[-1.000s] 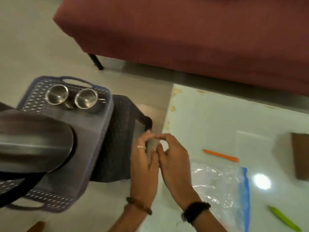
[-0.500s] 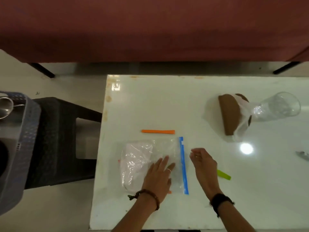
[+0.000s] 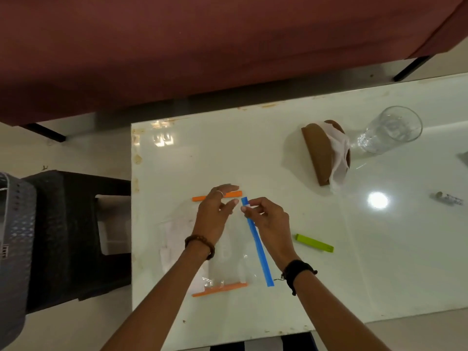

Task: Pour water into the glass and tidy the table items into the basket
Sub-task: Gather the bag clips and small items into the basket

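A clear plastic zip bag (image 3: pixel 229 262) lies flat on the white table (image 3: pixel 243 153), its blue zip strip (image 3: pixel 260 254) running along its right side. My right hand (image 3: pixel 269 221) pinches the far end of that strip. My left hand (image 3: pixel 212 219) lies with straight fingers on the bag's far part, partly over an orange clip (image 3: pixel 200 198). A second orange clip (image 3: pixel 220 290) lies at the bag's near edge, and a green clip (image 3: pixel 314 243) sits right of my right hand. The empty glass (image 3: pixel 390 130) stands at the far right. The grey basket (image 3: pixel 15 236) is at the left edge.
A brown napkin holder (image 3: pixel 319 155) with white tissue stands beside the glass. A small metallic item (image 3: pixel 448 198) lies near the right edge. A dark stool (image 3: pixel 76 236) sits between basket and table. A red sofa (image 3: pixel 202 46) runs behind the table.
The view swung from the basket to the table. Both hands slid to the bag's far end, and my right hand took hold of the blue strip.
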{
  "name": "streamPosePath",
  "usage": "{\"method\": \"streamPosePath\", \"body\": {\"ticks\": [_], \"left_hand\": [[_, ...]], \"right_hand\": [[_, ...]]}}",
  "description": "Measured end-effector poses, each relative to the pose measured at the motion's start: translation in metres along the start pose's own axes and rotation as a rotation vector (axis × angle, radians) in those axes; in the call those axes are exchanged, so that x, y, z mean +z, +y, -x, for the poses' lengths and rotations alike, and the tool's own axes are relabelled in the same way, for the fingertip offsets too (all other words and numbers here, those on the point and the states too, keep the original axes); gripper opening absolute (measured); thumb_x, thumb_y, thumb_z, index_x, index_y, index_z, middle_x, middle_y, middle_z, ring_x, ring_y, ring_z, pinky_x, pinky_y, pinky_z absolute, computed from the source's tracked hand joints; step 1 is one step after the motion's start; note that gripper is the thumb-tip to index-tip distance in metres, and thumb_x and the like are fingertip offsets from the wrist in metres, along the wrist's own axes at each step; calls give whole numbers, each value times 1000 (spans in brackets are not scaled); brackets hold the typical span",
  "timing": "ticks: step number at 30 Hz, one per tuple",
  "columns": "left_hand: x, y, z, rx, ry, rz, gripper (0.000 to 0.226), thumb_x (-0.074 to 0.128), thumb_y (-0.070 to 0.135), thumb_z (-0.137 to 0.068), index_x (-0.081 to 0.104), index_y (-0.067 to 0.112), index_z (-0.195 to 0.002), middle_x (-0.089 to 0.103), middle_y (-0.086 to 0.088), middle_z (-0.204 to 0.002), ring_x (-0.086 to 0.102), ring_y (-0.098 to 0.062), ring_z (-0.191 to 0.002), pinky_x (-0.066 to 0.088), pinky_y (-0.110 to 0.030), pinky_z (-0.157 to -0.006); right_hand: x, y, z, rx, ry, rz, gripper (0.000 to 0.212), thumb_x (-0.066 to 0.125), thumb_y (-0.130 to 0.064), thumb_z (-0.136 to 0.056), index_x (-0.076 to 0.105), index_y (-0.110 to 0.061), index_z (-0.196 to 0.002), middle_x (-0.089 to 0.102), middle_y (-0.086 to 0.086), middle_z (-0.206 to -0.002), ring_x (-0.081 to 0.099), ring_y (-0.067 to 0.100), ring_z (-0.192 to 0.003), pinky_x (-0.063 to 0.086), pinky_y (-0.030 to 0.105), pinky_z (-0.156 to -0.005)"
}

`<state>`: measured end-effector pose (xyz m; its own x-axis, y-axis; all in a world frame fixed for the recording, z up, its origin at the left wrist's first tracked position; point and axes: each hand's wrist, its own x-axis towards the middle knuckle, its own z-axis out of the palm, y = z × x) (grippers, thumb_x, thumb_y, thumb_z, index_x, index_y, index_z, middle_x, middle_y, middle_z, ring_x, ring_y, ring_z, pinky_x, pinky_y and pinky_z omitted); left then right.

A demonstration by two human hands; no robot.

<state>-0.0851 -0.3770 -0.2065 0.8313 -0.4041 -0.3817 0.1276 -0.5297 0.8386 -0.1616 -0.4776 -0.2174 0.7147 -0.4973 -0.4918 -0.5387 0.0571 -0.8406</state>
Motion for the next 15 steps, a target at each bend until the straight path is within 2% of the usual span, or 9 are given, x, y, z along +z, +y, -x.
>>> {"method": "streamPosePath", "body": {"ticks": [3,5,7,10,13,15], "left_hand": [[-8,7,-7,-71,-108,22,12,55,11,-88,65,14,-93,64,0,-86,56,-6,-61,40,-6,-49],[-19,7,-7,-59,-64,53,13,58,9,-85,63,17,-77,64,0,-72,56,-2,-56,41,-8,-48],[-32,6,-5,-34,12,79,20,60,8,-83,61,21,-68,63,4,-66,55,3,-52,41,-8,-49],[-60,7,-7,-33,184,177,20,57,4,-83,60,17,-70,59,1,-65,53,3,-50,43,-11,-48],[-96,7,-13,-72,360,241,11,55,4,-86,60,10,-78,57,-1,-67,53,4,-47,45,-11,-48],[-115,6,-10,-87,408,259,16,56,6,-87,60,15,-74,57,0,-67,54,3,-49,46,-10,-49]], "right_hand": [[4,-10,3,-55,-4,-30,5,67,-29,-83,68,-26,-79,70,-6,-77,60,5,-66,42,10,-57],[8,-16,5,-103,-4,-30,7,68,-27,-83,69,-22,-79,67,-12,-73,50,2,-54,36,8,-53],[13,-20,10,-156,-7,11,9,68,-29,-83,65,-26,-75,65,-13,-74,42,4,-52,34,9,-51],[18,-18,27,-223,-19,147,10,66,-34,-83,60,-32,-75,64,-10,-82,44,5,-67,35,10,-60],[16,-11,49,-249,-50,182,7,65,-34,-83,60,-31,-79,64,-16,-86,48,3,-81,35,7,-64],[15,-11,59,-244,-83,172,7,65,-32,-84,59,-31,-79,63,-22,-91,52,3,-86,37,9,-65]]}}
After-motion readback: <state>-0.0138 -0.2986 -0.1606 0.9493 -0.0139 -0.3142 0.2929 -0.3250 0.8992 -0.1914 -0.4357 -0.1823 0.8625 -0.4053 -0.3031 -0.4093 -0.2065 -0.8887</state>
